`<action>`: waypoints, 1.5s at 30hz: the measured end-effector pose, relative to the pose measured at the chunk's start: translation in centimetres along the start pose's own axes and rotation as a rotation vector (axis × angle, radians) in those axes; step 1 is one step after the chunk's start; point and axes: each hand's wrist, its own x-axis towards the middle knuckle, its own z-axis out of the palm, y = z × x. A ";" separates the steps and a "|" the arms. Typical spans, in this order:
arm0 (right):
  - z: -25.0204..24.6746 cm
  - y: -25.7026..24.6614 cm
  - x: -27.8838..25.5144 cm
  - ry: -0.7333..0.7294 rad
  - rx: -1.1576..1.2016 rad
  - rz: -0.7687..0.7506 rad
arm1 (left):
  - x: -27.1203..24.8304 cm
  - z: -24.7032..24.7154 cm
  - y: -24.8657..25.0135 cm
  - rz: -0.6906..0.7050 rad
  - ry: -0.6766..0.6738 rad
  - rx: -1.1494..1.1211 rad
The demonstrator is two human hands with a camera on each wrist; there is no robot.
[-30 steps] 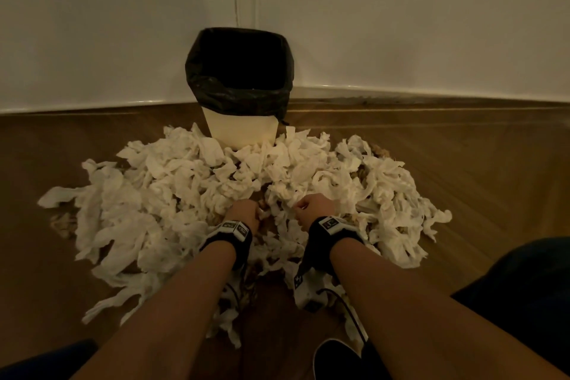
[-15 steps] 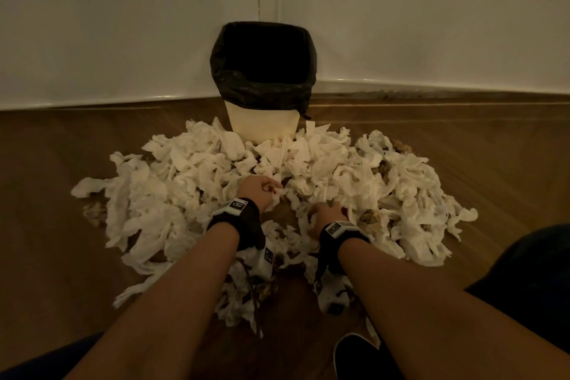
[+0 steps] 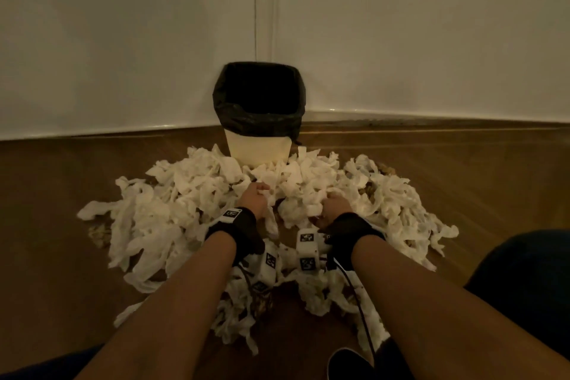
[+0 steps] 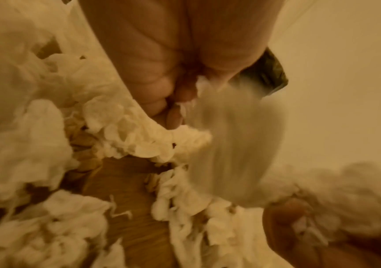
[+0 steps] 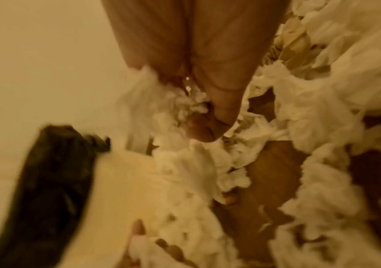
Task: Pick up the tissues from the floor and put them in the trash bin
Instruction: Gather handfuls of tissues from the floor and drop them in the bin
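We are at the gathering step: our left hand (image 3: 254, 199) and right hand (image 3: 334, 208) each have fingers curled around a clump of the tissues (image 3: 185, 200) heaped on the wooden floor (image 3: 46, 225), just near of the trash bin (image 3: 257, 145). Next we should lift both handfuls far, over the black liner (image 3: 225, 111), without trailing strips.
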 end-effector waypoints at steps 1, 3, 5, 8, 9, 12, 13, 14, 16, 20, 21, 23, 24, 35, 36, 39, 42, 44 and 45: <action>-0.4 -0.7 -0.7 0.024 -0.024 -0.015 | -0.5 -0.3 1.0 -0.008 -0.002 -0.072; -1.7 -2.6 -2.3 -0.009 0.197 -0.033 | -1.5 -1.1 3.0 0.006 -0.017 -0.135; -2.5 -4.0 -5.0 -0.024 0.470 -0.121 | -2.4 -2.0 4.8 0.076 -0.008 -0.088; -2.9 -6.7 -8.2 -0.107 0.788 -0.084 | -4.0 -3.5 7.6 0.177 0.050 -0.001; -3.0 -7.9 -9.3 -0.197 0.868 -0.092 | -4.7 -4.0 8.6 0.205 0.063 0.014; -3.2 -11.1 -11.2 -0.282 0.865 -0.169 | -6.8 -5.8 11.4 0.285 0.077 0.013; -3.4 -11.9 -11.9 -0.261 0.802 -0.196 | -7.7 -6.5 12.4 0.306 0.082 0.001; -3.7 -12.7 -12.4 -0.249 0.739 -0.224 | -8.6 -7.1 13.5 0.319 0.095 -0.019; -4.2 -14.3 -13.7 -0.267 0.616 -0.295 | -10.4 -8.4 15.7 0.320 0.100 -0.153; -5.9 -17.3 -16.3 -0.516 0.723 -0.357 | -13.4 -11.1 19.4 0.305 0.079 -0.363; -6.3 -17.8 -16.6 -0.513 0.693 -0.401 | -13.9 -11.6 20.2 0.305 0.065 -0.364; -7.0 -18.1 -17.2 -0.451 0.613 -0.481 | -14.7 -12.6 21.6 0.370 0.121 -0.240; -7.2 -18.0 -17.0 -0.413 0.599 -0.499 | -14.8 -13.0 22.2 0.414 0.148 -0.170; -6.8 -17.5 -17.3 -0.381 0.690 -0.506 | -14.8 -10.9 22.8 0.593 0.263 -0.030; -7.0 -17.6 -17.5 -0.441 0.718 -0.501 | -14.7 -10.6 22.7 0.582 0.228 -0.054; -7.7 -17.7 -17.9 -0.528 0.752 -0.500 | -14.5 -10.0 22.4 0.522 0.188 -0.157; -8.2 -17.5 -18.0 -0.527 0.733 -0.505 | -14.7 -10.1 22.3 0.456 0.179 -0.317; -8.4 -17.4 -17.9 -0.534 0.663 -0.532 | -14.8 -10.3 22.1 0.460 0.173 -0.309; -8.4 -17.4 -17.8 -0.520 0.618 -0.553 | -14.8 -10.3 22.0 0.478 0.194 -0.262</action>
